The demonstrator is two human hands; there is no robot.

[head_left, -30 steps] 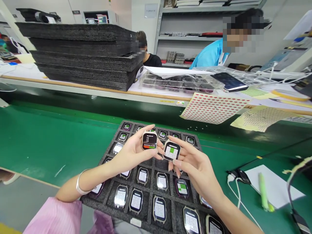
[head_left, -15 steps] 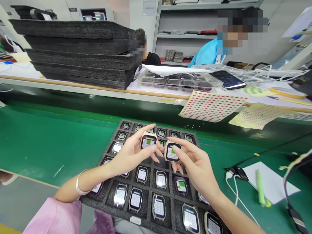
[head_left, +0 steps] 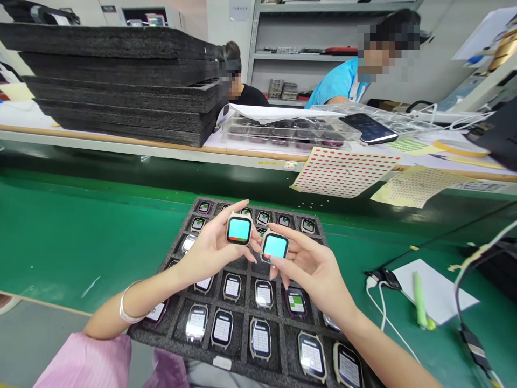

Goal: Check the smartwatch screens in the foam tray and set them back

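Observation:
My left hand (head_left: 210,250) grips a beige smartwatch body (head_left: 239,230) whose screen glows cyan with a red bar at the bottom. My right hand (head_left: 313,269) pinches a second watch body (head_left: 275,247), also showing a cyan screen. Both hands hover side by side above a black foam tray (head_left: 242,307) on the green belt (head_left: 81,231). The tray holds several watch bodies in pockets, most with white grid screens, one (head_left: 296,303) with green on it.
Stacked black foam trays (head_left: 121,81) and a clear plastic tray (head_left: 291,132) sit on the bench behind. Sticker sheets (head_left: 343,172) hang over its edge. At right lie white paper (head_left: 436,291), a green pen (head_left: 420,299) and cables (head_left: 383,302). Two other people work beyond the bench.
Both held watch screens changed from test lists and grids to plain cyan. My hands stayed close together above the tray, shifting slightly left as the camera moved.

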